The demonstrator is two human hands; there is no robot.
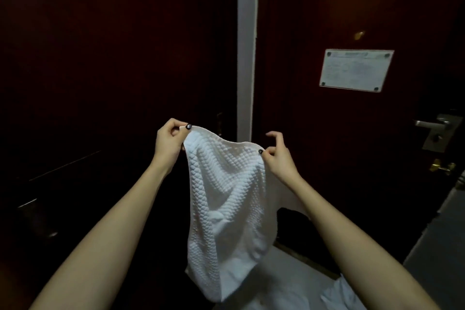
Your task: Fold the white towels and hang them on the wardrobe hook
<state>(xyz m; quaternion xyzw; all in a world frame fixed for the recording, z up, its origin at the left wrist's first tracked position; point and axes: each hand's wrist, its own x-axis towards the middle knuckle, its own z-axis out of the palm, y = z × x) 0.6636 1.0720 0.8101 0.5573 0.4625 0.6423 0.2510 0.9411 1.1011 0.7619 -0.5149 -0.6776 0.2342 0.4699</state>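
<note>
A dark red-brown wooden panel (100, 58) fills the far left, and a dark red-brown wooden door (327, 146) fills the far right. Between them, near the middle, hangs a white quilted-texture towel (226, 196), held up by its top edge and drooping in folds. Its lower end reaches down to white bedding (289, 284) at the near bottom. A pale grey upright frame strip (247, 45) separates the panel from the door. A white rectangular notice sheet (356, 70) is fixed on the door, to the right.

The left hand (168, 141) pinches the towel's top left corner, fingers curled against the thumb. The right hand (279, 158) pinches the top right corner between thumb and forefinger, its other fingers loosely curled above the cloth. A silver metal lever handle (431, 123) sits at the door's right edge, with a small brass latch (440, 167) below it.
</note>
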